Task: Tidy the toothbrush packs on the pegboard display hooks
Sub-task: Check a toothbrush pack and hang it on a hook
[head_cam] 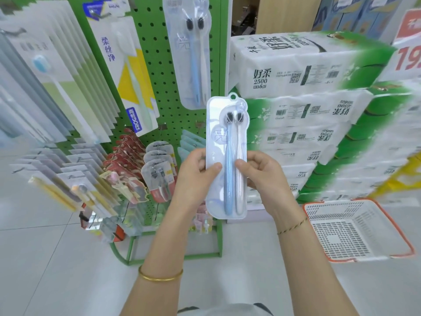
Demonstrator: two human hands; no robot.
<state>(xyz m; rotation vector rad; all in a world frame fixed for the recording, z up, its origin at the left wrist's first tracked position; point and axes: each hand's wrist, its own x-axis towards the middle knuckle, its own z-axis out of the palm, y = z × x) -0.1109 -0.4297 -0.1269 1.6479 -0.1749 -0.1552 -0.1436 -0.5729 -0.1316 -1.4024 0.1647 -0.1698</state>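
The hanging toothbrush pack (191,65) and red price sign (407,42) run off the frame edges.

The twin toothbrush pack (226,156) stands upright between your left grip (196,176) and right grip (262,174), in front of the pegboard (157,65). A matching pack (189,53) hangs above and behind it. Toilet paper bales (307,122) are stacked to the right, with a basket (341,231) on the floor (45,270) before them.
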